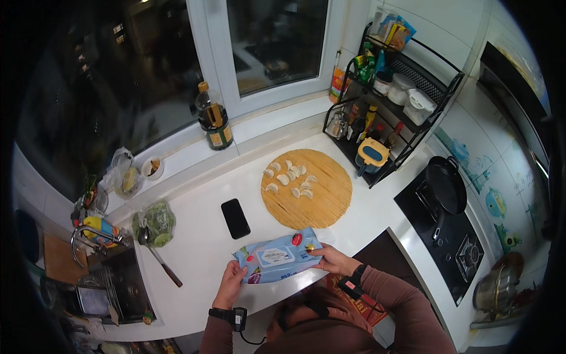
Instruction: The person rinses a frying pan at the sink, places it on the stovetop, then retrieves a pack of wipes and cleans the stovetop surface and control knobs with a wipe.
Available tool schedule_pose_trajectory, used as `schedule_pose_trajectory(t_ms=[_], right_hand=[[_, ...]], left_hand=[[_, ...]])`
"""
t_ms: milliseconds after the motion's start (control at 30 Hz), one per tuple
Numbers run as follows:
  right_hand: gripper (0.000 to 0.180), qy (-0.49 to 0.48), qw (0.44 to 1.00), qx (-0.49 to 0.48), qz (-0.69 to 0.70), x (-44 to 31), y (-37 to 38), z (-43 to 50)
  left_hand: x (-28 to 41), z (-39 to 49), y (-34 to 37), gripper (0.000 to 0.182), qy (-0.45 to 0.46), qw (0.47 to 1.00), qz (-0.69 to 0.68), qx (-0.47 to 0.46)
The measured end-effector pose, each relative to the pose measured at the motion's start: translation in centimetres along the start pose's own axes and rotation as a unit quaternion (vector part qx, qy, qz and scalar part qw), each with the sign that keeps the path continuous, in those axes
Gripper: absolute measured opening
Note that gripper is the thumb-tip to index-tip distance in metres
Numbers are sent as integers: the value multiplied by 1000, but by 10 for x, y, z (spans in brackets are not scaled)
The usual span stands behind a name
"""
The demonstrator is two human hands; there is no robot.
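Note:
Both my hands hold a blue soft pack of wipes (283, 253) over the front edge of the white counter (194, 239). My left hand (231, 279) grips its left end, and my right hand (332, 260) pinches the right end with the thumb on top. Fruit pictures and a white-framed flap mark the pack's upper face. Just beyond it lies a round woven mat (327, 194) bearing several dumplings (283, 179). Left of the mat a black smartphone (235, 218) rests flat on the counter. A little white sheet shows behind the pack near my right hand.
Farther left are a bag of green leaves (160, 223), a long-handled spoon (160, 259) and the sink (128, 287). A large sauce bottle (214, 117) stands on the sill. At right are a black spice rack (400, 104) and a gas hob (418, 225) with a frying pan (446, 186).

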State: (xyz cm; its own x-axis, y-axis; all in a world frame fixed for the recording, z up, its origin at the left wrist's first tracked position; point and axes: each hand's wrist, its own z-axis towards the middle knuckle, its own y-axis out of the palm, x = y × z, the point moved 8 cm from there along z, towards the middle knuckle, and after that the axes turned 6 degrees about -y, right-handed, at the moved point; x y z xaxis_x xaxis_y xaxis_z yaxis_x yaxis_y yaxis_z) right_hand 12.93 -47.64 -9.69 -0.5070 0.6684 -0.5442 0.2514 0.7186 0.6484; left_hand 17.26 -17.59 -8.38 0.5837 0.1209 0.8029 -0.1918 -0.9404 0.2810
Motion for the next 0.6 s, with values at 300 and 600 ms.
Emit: schedule_pose_trajectory(t_ms=[300, 600], right_hand=[[37, -200, 979, 27, 8, -160, 16, -65], [29, -601, 790, 110, -49, -443, 30, -205]], left_hand=[[79, 7, 96, 39, 103, 982, -94, -127], [52, 2, 61, 31, 89, 993, -60, 42]])
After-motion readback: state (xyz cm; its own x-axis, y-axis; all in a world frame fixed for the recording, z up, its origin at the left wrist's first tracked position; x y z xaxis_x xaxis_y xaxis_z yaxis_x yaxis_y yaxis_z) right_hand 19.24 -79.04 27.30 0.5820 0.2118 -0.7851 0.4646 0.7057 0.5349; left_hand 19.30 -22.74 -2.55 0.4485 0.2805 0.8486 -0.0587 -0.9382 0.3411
